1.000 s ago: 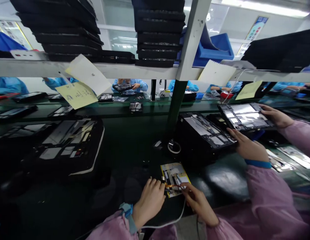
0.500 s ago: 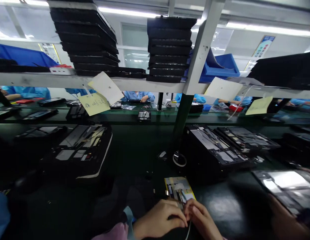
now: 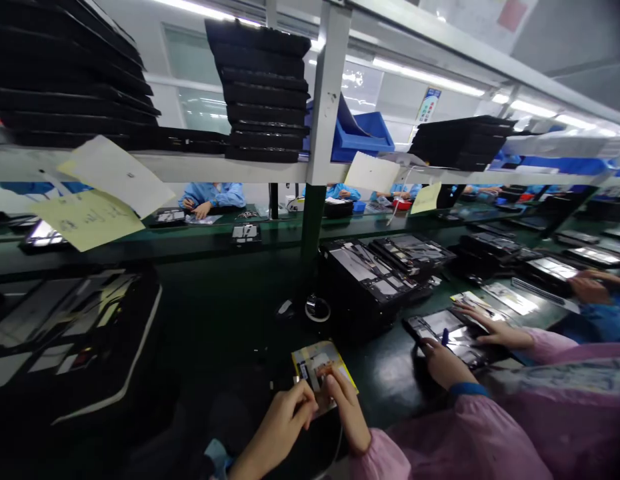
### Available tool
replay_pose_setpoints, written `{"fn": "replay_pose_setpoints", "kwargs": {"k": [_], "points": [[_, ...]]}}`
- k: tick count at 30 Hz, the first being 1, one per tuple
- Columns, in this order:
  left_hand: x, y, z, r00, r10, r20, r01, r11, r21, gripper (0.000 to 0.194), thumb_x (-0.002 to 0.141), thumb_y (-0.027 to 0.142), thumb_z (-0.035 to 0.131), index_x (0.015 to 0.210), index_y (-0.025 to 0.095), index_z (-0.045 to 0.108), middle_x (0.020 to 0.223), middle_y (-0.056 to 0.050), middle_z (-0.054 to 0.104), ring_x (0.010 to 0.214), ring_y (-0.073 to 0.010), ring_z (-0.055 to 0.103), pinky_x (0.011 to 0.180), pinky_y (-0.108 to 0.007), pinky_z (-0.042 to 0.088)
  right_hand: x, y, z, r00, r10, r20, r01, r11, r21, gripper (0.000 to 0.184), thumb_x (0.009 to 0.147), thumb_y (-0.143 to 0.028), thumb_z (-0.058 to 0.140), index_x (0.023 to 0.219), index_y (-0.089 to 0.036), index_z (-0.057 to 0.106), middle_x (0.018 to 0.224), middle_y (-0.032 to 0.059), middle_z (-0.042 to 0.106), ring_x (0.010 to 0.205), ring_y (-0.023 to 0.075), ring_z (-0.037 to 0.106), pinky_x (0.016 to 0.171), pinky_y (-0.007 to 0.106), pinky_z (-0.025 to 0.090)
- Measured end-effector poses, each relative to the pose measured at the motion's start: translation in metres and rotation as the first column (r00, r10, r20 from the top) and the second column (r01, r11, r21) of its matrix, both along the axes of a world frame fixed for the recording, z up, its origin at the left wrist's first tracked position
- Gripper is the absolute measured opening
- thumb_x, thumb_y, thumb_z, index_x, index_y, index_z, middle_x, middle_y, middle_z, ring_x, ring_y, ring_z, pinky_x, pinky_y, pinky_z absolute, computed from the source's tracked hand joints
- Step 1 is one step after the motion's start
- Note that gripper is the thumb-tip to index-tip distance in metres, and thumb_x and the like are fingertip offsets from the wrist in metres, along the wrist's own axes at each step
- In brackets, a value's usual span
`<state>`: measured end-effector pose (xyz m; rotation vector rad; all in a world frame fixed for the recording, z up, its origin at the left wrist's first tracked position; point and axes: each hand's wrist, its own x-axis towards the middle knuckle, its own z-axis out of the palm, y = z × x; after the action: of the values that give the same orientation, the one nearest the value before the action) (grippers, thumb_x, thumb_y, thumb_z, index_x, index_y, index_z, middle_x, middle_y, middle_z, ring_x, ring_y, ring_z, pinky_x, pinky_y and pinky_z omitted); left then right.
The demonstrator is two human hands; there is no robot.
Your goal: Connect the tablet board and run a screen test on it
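A flat yellow-edged panel (image 3: 346,373) with grey and white patches lies on the dark green bench in front of me. My right hand (image 3: 349,410) reaches over its right side, thumb and fingers closed on a copper-coloured strip (image 3: 330,369) that looks like a flex cable. My left hand (image 3: 285,423) is at the panel's lower left edge, its fingers curled together in a pinch. What is between those fingertips is too small to make out. A thin pale cord (image 3: 339,445) hangs below my right hand.
Stacked black device housings (image 3: 367,280) stand behind to the right, a larger housing (image 3: 105,360) at the left. Close by on the right, a co-worker in pink handles an open tablet-like device (image 3: 453,333). A white ring-shaped item (image 3: 317,309) lies behind the panel. A shelf post (image 3: 320,127) rises ahead.
The view has swung right, showing more of the co-worker on the right. My hands have moved apart; the left has drawn back to the panel's lower left edge, while the right is over the panel.
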<state>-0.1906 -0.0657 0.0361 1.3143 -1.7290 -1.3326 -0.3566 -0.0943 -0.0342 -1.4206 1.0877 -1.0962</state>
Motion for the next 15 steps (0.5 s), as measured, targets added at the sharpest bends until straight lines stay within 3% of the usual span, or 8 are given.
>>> {"fn": "replay_pose_setpoints", "kwargs": {"k": [5, 11, 15], "points": [[0.0015, -0.0032, -0.0106, 1.0, -0.007, -0.015, 0.006, 1.0, -0.008, 0.032, 0.092, 0.041, 0.032, 0.09, 0.017, 0.053, 0.074, 0.002, 0.051, 0.071, -0.0067, 0.047, 0.071, -0.017, 0.037, 0.0038, 0.0023, -0.0081, 0.994, 0.057, -0.089, -0.06, 0.998, -0.028, 0.06, 0.091, -0.062, 0.036, 0.071, -0.01, 0.056, 0.066, 0.0034, 0.05, 0.064, 0.0078, 0.045, 0.062, 0.018, 0.035], [-0.001, -0.0056, -0.0082, 0.998, 0.019, -0.068, -0.017, 0.999, 0.03, 0.018, 0.089, 0.032, 0.043, 0.093, 0.018, 0.052, 0.079, 0.0, 0.062, 0.077, -0.0085, 0.059, 0.075, -0.018, 0.042, 0.005, 0.0057, -0.0116, 0.998, 0.024, -0.059, -0.026, 0.999, -0.031, 0.05, 0.092, -0.059, 0.037, 0.101, -0.014, 0.058, 0.088, 0.0061, 0.059, 0.079, 0.012, 0.054, 0.069, 0.02, 0.042], [0.0014, -0.0064, -0.0045, 0.996, 0.078, 0.047, -0.076, 0.996, -0.043, 0.017, 0.087, 0.03, 0.046, 0.084, 0.017, 0.056, 0.081, 0.0, 0.063, 0.077, -0.0086, 0.059, 0.074, -0.018, 0.042, 0.0076, 0.0068, -0.0091, 0.989, 0.012, -0.148, -0.024, 0.997, -0.075, 0.047, 0.096, -0.054, 0.033, 0.096, -0.014, 0.056, 0.085, 0.0047, 0.058, 0.078, 0.0102, 0.053, 0.071, 0.018, 0.041]]}}
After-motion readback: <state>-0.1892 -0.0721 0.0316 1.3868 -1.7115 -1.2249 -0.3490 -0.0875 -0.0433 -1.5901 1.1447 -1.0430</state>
